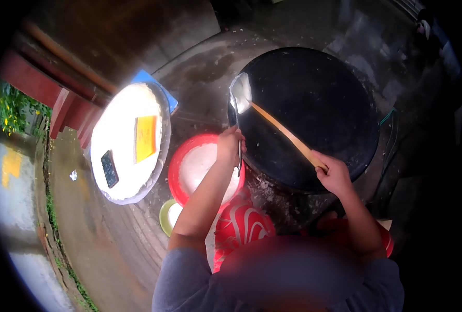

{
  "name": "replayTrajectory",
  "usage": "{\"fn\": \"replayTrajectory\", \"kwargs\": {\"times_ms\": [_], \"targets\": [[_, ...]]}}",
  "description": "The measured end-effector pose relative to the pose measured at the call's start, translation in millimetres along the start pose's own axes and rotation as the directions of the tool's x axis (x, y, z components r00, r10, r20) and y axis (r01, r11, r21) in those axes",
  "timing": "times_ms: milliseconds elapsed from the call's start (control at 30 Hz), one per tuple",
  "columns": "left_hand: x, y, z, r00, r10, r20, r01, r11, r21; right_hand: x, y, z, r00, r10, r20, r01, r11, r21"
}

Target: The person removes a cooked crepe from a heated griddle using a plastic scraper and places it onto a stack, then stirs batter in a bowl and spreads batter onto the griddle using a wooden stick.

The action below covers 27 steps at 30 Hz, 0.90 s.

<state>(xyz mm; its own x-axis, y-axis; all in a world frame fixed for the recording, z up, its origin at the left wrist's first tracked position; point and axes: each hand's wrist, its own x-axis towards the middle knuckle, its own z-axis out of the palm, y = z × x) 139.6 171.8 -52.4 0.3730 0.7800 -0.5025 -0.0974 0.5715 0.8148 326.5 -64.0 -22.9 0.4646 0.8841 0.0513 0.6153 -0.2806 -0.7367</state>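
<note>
My left hand (231, 146) is closed around the thin handle of a ladle (240, 93). White, batter-like stuff coats the ladle's bowl, which is over the left edge of a round black griddle (314, 114). My right hand (333, 173) is wrapped round the wide end of a long wooden spatula (288, 134). This spatula slants across the griddle, and its narrow far end meets the ladle's bowl. Below my left hand stands a red basin (175, 169) holding white batter (197, 164), partly covered by my left forearm.
On the left, a big round tray (132, 104) with a glaring white surface bears a phone (109, 169) and a yellow packet (146, 138). A blue object (171, 101) shows behind it. A green bowl (165, 221) sits beside the basin. A cord (389, 138) runs right of the griddle.
</note>
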Motion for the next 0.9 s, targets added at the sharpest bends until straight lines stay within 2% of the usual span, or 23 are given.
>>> {"fn": "replayTrajectory", "kwargs": {"times_ms": [33,100,133,167,233,267,367,433,533,600,633,667,700,733,767,833,867,900], "targets": [[3.2,8.1,1.0,1.0,0.026,-0.01,-0.025,0.999,0.03,-2.5,-1.5,-5.2,1.0,0.0,0.0,0.0,1.0,-0.002],[6.6,27.6,0.8,0.998,0.036,0.058,-0.035,0.999,-0.013,-5.9,-2.1,-12.9,0.996,-0.09,-0.027,0.083,0.974,-0.211],[4.7,39.0,3.2,0.996,0.053,0.073,-0.047,0.996,-0.071,-7.4,5.0,-10.9,0.962,-0.273,-0.026,0.248,0.906,-0.343],[2.2,50.7,5.3,0.986,0.064,0.151,-0.045,0.99,-0.132,-6.5,13.7,-6.6,0.961,-0.273,-0.028,0.247,0.905,-0.346],[-1.9,73.9,11.1,0.973,0.024,0.228,0.034,0.969,-0.246,-1.6,30.8,5.6,0.84,-0.533,0.101,0.489,0.662,-0.568],[0.3,82.2,9.9,0.95,0.008,0.313,0.105,0.933,-0.344,1.8,36.4,11.0,0.826,-0.536,0.177,0.517,0.593,-0.617],[-17.5,113.2,24.9,0.871,-0.011,0.49,0.323,0.766,-0.556,27.0,38.4,25.5,0.794,-0.568,0.217,0.549,0.516,-0.658],[-23.4,129.0,29.2,0.769,0.032,0.638,0.482,0.626,-0.613,50.7,30.2,31.6,0.82,-0.531,0.215,0.503,0.487,-0.714],[-41.0,144.6,36.8,0.728,0.072,0.682,0.54,0.553,-0.635,87.9,15.8,35.7,0.834,-0.533,0.141,0.439,0.487,-0.755],[-52.9,147.0,32.9,0.722,0.092,0.685,0.563,0.498,-0.66,99.5,0.5,35.3,0.964,-0.243,-0.108,0.164,0.863,-0.478],[-56.3,143.5,26.2,0.722,0.091,0.685,0.563,0.498,-0.66,97.4,2.3,38.4,0.964,-0.242,-0.108,0.163,0.863,-0.478],[-58.6,138.7,17.8,0.713,0.111,0.693,0.574,0.476,-0.667,91.7,5.7,44.6,0.981,-0.183,-0.07,0.162,0.957,-0.24],[-60.8,134.3,9.8,0.702,0.133,0.7,0.584,0.455,-0.672,85.7,8.3,50.4,0.99,-0.137,-0.019,0.137,0.99,0.012],[-63.0,129.7,2.2,0.701,0.134,0.7,0.583,0.457,-0.672,79.1,4.8,56.4,0.956,-0.288,-0.046,0.275,0.942,-0.192],[-66.3,123.3,-5.5,0.722,0.132,0.68,0.574,0.435,-0.694,77.3,0.9,56.3,0.956,-0.287,0.052,0.285,0.882,-0.375],[-71.9,106.8,-22.7,0.742,0.119,0.66,0.568,0.41,-0.713,95.5,8.6,56.0,0.936,-0.353,0.021,0.293,0.741,-0.605],[-73.6,97.9,-32.4,0.764,0.105,0.636,0.548,0.414,-0.727,104.9,8.5,52.9,0.942,-0.336,0.022,0.267,0.707,-0.655],[-76.5,88.5,-42.7,0.785,0.092,0.612,0.527,0.419,-0.739,109.2,3.2,52.7,0.966,-0.257,-0.028,0.185,0.76,-0.623]]}}
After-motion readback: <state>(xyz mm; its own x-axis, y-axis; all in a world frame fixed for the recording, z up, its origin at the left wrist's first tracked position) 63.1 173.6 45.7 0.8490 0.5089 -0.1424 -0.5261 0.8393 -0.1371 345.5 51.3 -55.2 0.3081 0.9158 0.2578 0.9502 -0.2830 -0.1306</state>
